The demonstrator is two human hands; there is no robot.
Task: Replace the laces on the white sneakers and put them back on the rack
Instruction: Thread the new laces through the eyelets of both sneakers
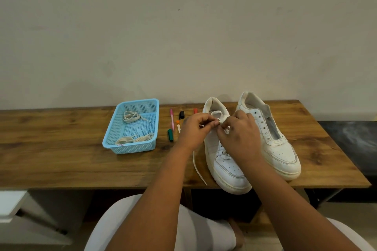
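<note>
Two white sneakers stand on the wooden table, toes toward me. The left sneaker [224, 161] carries a white lace [199, 167] whose free end trails down over the table beside it. My left hand [193, 130] pinches the lace near the upper eyelets. Close against it, my right hand [238, 136] pinches the lace over the tongue and hides most of the eyelets. The right sneaker [273, 134] has bare eyelets and no lace.
A light blue plastic basket [114, 128] at the left holds three bundled laces. Several markers and pens [172, 126] lie between basket and shoes. The table's front edge [81, 186] runs close to my lap. A wall rises behind the table.
</note>
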